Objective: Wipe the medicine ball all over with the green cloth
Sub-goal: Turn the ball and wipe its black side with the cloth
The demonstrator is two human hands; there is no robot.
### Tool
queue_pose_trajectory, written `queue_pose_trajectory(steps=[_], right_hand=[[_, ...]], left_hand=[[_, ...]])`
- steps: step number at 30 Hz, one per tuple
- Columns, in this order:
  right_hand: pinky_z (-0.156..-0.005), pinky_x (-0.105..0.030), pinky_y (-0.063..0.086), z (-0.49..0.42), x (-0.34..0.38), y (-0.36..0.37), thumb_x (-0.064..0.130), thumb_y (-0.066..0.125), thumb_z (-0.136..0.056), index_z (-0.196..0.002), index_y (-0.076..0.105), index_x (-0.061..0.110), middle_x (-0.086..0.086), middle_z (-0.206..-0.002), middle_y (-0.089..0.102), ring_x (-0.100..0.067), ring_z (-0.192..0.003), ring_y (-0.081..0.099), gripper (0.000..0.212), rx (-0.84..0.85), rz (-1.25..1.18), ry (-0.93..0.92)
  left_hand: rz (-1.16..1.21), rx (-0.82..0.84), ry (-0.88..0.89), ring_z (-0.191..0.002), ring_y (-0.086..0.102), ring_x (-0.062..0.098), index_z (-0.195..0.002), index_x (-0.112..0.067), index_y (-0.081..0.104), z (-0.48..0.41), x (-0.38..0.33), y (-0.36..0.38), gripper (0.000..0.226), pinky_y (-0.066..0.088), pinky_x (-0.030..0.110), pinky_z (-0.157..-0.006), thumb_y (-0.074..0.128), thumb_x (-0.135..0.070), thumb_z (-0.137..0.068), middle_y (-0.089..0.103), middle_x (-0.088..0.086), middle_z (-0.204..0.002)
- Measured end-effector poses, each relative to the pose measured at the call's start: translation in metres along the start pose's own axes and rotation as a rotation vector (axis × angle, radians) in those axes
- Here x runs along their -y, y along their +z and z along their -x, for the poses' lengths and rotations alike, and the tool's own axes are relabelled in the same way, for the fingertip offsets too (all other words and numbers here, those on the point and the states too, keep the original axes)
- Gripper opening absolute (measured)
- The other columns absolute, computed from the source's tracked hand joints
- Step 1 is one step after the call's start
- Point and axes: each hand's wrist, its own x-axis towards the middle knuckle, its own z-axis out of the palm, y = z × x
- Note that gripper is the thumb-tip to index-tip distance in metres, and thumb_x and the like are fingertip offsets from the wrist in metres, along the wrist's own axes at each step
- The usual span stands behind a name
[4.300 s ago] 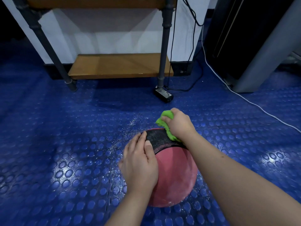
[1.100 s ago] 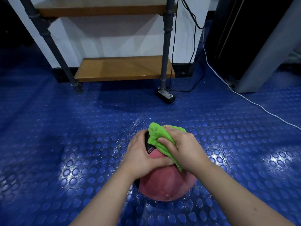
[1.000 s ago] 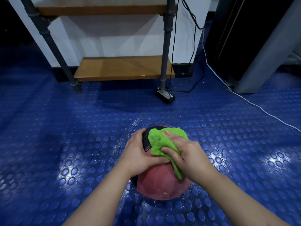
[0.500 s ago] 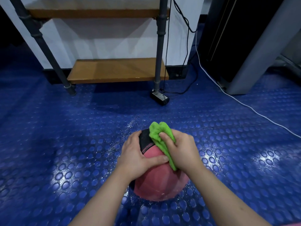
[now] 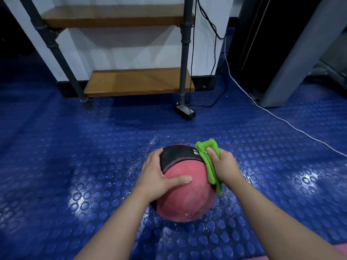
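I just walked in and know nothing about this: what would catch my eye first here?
A pink and black medicine ball sits low in the middle on the blue studded floor, steadied by the left hand. The right hand presses a bright green cloth against its right side.

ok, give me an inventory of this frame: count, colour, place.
medicine ball: one, pink with a black panel, on the floor at centre
green cloth: one, green, against the ball's right side
floor: one, blue, studded, underneath everything
shelf unit: one, wooden boards on grey pipes, against the white wall
black cables: at least two, black, hanging right of the shelf
white cable: one, white, across the floor at right
box: one, black, by the shelf's right leg
equipment: one, black and grey, far right
left hand: grips the ball's left side
right hand: holds the cloth to the ball
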Motion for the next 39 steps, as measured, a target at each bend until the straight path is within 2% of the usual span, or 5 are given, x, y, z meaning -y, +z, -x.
queue_pose_trajectory(steps=[5, 10, 17, 25, 39], right_hand=[[-0.087, -0.035, 0.045, 0.004, 0.021, 0.013, 0.041, 0.045, -0.098, -0.106, 0.066, 0.016, -0.001, -0.100, 0.068, -0.021, -0.098, 0.061, 0.034, 0.115, -0.039, -0.052], [-0.110, -0.027, 0.032, 0.020, 0.033, 0.025, 0.039, 0.054, -0.095, -0.135, 0.055, 0.022, 0.010, -0.139, 0.050, -0.006, -0.128, 0.044, 0.044, 0.176, 0.041, -0.327], [-0.063, -0.023, 0.039, 0.009, 0.036, 0.028, 0.037, 0.054, -0.095, -0.080, 0.061, 0.029, 0.010, -0.071, 0.063, -0.007, -0.072, 0.058, 0.018, 0.121, -0.016, -0.192], [-0.067, -0.034, 0.040, -0.026, 0.019, 0.034, 0.036, 0.054, -0.095, -0.076, 0.057, 0.010, -0.008, -0.073, 0.059, -0.026, -0.076, 0.054, 0.033, 0.123, -0.059, 0.144], [-0.059, -0.006, 0.034, 0.044, 0.020, 0.034, 0.032, 0.054, -0.096, -0.090, 0.066, 0.021, 0.007, -0.079, 0.067, -0.008, -0.072, 0.058, 0.018, -0.063, -0.070, -0.144]], left_hand=[[-0.114, 0.068, -0.105, -0.143, 0.027, 0.023, -0.148, -0.026, 0.028, -0.005, -0.013, -0.017, 0.132, 0.033, 0.047, -0.115, 0.079, -0.078, -0.037, 0.036, -0.001, -0.147], [-0.304, 0.208, -0.057, -0.151, -0.016, 0.030, -0.155, -0.041, -0.001, -0.004, -0.020, -0.017, 0.145, 0.004, 0.047, -0.122, 0.085, -0.072, -0.042, -0.010, -0.007, -0.165], [-0.227, 0.132, -0.019, -0.151, 0.002, 0.019, -0.152, -0.047, 0.005, 0.003, -0.003, -0.024, 0.150, 0.018, 0.047, -0.122, 0.077, -0.084, -0.026, -0.001, -0.012, -0.162], [-0.191, 0.063, 0.012, -0.149, -0.001, 0.014, -0.153, -0.045, 0.006, 0.019, 0.001, -0.014, 0.141, 0.014, 0.042, -0.121, 0.085, -0.072, -0.040, -0.002, -0.014, -0.161], [-0.153, 0.041, -0.048, -0.149, 0.013, 0.022, -0.153, -0.043, 0.010, 0.001, 0.007, -0.022, 0.155, 0.024, 0.048, -0.120, 0.064, -0.096, -0.018, 0.008, -0.010, -0.161]])
